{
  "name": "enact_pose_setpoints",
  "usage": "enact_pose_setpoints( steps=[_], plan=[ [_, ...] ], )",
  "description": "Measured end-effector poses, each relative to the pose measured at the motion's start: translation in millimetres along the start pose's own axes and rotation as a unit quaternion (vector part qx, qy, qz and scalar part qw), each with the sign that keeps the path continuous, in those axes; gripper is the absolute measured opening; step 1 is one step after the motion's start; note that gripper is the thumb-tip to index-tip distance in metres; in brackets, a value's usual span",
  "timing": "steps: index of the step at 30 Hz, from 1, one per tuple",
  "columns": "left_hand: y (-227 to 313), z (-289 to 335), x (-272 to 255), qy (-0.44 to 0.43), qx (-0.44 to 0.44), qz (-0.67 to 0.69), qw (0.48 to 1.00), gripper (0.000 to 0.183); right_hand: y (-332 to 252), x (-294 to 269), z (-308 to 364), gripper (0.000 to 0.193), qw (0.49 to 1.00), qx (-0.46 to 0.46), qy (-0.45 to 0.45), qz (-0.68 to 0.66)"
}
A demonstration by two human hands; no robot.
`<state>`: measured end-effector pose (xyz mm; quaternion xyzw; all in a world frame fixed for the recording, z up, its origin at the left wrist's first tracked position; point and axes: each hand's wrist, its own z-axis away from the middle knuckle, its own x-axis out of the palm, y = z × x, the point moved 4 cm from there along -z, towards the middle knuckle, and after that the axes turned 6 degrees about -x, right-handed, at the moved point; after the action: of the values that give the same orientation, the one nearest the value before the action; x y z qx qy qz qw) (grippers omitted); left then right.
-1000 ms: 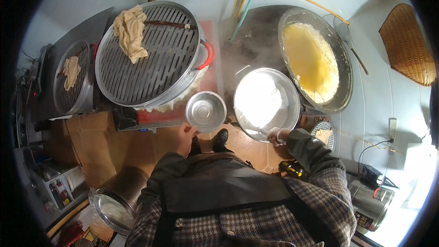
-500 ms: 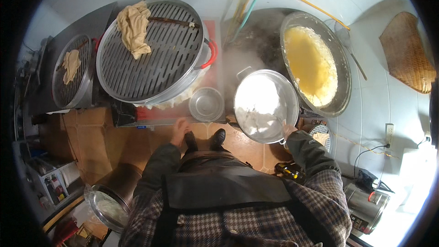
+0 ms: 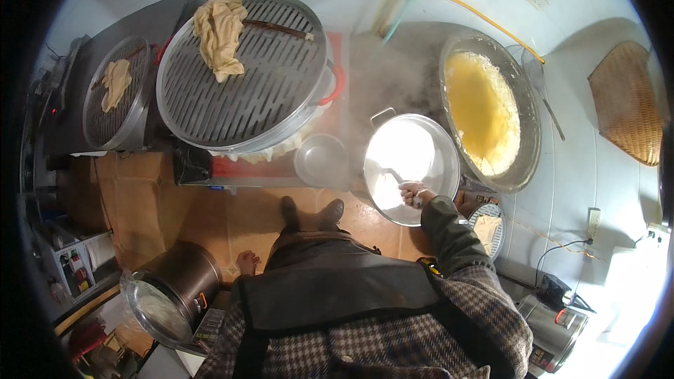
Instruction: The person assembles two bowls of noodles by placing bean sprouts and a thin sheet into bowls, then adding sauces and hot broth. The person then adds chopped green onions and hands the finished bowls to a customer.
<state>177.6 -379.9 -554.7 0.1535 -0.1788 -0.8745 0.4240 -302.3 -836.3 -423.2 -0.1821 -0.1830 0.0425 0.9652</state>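
My right hand (image 3: 414, 195) reaches over the near side of a large round metal pot (image 3: 449, 142). Its fingers are closed round a spoon-like utensil (image 3: 392, 173), which points left into the pot; glare and steam blur its far end. Bright, pale contents (image 3: 404, 144) fill part of the pot. Low beside my left leg hangs my left hand (image 3: 247, 262), fingers loosely apart and holding nothing that I can see. Right of the pot, a wide, tilted pan (image 3: 532, 123) contains yellow liquid (image 3: 481, 109) edged with white curds.
A slatted round rack (image 3: 277, 91) with a tan cloth (image 3: 219, 38) covers a big vessel at left. A small metal bowl (image 3: 321, 160) stands between it and the pot. Steam drifts behind the pot. A lidded steel barrel (image 3: 175, 284) stands at lower left.
My right hand has moved from the pot's right rim to above its inside, now gripping the utensil. My left hand has drawn back toward my body. The view has shifted slightly.
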Motion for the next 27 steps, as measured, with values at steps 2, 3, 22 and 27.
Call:
enact_pose_setpoints(
  steps=[2, 3, 22, 27],
  plan=[
    [4.0, -17.4, -5.3, -0.082, 0.044, 0.018, 0.995, 0.015, -3.5, -39.1, -4.7, 0.013, 0.968, -0.135, 0.060, 0.204],
    [9.1, -21.7, -3.6, -0.126, 0.056, 0.024, 0.990, 0.016, -4.2, -57.7, -7.1, 0.024, 0.899, -0.234, 0.074, 0.363],
    [52.7, -2.4, 38.0, -0.046, 0.068, -0.029, 0.996, 0.018, 13.2, -63.5, -20.4, 0.033, 0.913, -0.145, 0.103, 0.368],
    [79.0, -5.2, 43.4, -0.049, 0.126, -0.042, 0.990, 0.019, 45.8, -174.0, -36.2, 0.043, 0.610, -0.265, 0.294, 0.687]
  ],
)
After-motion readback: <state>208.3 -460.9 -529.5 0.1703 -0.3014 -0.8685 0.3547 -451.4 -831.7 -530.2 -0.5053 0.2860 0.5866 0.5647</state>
